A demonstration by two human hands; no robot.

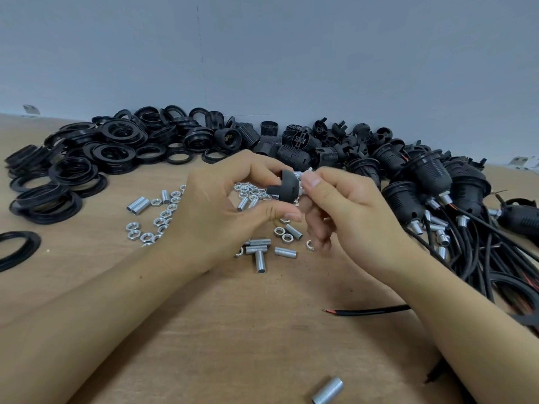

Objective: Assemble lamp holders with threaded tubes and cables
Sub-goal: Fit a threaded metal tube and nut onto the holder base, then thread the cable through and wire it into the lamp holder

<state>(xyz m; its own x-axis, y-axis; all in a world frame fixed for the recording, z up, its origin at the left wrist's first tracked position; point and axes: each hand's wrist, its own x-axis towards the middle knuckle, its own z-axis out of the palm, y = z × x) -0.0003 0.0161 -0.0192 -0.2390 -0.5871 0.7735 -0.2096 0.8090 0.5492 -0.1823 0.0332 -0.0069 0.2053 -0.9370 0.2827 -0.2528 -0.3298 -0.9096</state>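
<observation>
A light brown wooden tabletop meets a plain grey-blue wall along its far edge. Far left: a heap of black threaded rings, with one larger ring lying apart at the left edge. Centre, near the hands: scattered silver hex nuts and short threaded tubes (one further tube lies alone at the near edge). Above these, the left hand grips a black domed lamp holder cap between thumb and curled fingers, clear of the tabletop. The right hand pinches a small silver part against the cap's right side; what the part is cannot be told. Far centre: loose black holder bodies against the wall. Right: finished lamp holders with tubes and black cables piled together. One loose cable end with a red core lies near the right forearm.
</observation>
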